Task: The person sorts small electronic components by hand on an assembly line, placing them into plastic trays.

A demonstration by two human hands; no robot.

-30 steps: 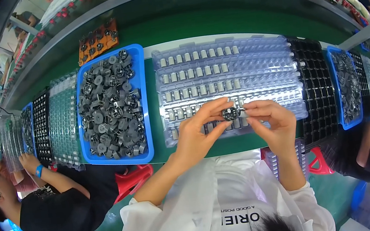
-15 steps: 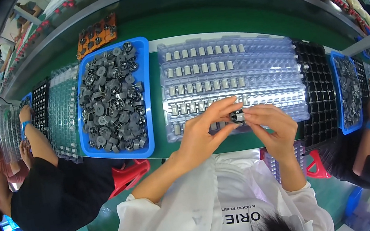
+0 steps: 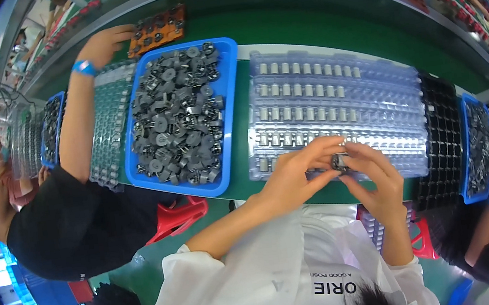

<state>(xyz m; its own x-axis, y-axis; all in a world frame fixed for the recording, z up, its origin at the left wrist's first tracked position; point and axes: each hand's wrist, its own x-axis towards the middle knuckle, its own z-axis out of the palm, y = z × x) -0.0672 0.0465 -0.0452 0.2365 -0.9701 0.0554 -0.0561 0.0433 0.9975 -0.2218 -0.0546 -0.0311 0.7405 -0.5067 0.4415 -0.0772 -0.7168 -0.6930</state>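
In front of my chest, both hands meet over the near edge of a clear plastic tray (image 3: 396, 108). My left hand (image 3: 300, 173) has its thumb and fingers closed around one side of a small dark-grey and silver part (image 3: 339, 163). From the other side, the fingertips of my right hand (image 3: 380, 175) pinch the same part. Fingers cover much of it, so its exact kind is unclear. Rows of short silver cylinders (image 3: 304, 91) stand in the tray's pockets, mostly toward its left.
Left of the tray lies a blue bin (image 3: 230, 102) heaped with dark-grey round parts (image 3: 172, 119). Behind it, a co-worker's hand (image 3: 110, 43) reaches an orange board (image 3: 158, 33) bearing small parts. A black pocketed tray (image 3: 438, 142) and another blue bin (image 3: 468, 185) sit at right.
The view has swung, shifting the bench rightward in the picture. My hands still hold the small part, which looks turned. The co-worker's arm at left has stretched out to the orange board.
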